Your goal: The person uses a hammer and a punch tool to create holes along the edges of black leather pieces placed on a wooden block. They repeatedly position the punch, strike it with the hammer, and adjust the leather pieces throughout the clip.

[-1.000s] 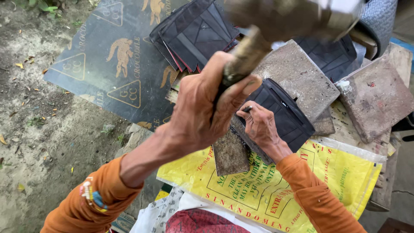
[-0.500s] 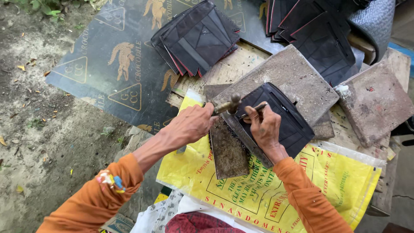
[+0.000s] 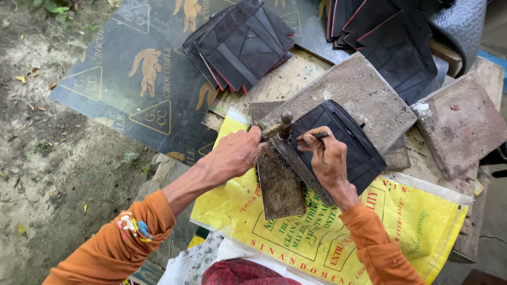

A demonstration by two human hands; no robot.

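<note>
- The left hand [image 3: 237, 153] is closed around the handle of a small hammer [image 3: 279, 126]; the hammer head rests at the near edge of a black wallet [image 3: 338, 145].
- The right hand [image 3: 328, 158] pinches a thin metal punch [image 3: 312, 136] between its fingertips, laid across the wallet.
- The wallet lies on a grey stone slab [image 3: 359, 89], overhanging its near edge.
- A rusty metal plate [image 3: 277, 184] sits just beside the wallet, on a yellow sack [image 3: 327, 232].
- A stack of black wallets [image 3: 240, 42] lies well apart at the far edge of the wooden board [image 3: 274, 87].
- A second slab [image 3: 459, 121] bounds the right side.
- Open dirt ground [image 3: 47, 158] lies to the left.
</note>
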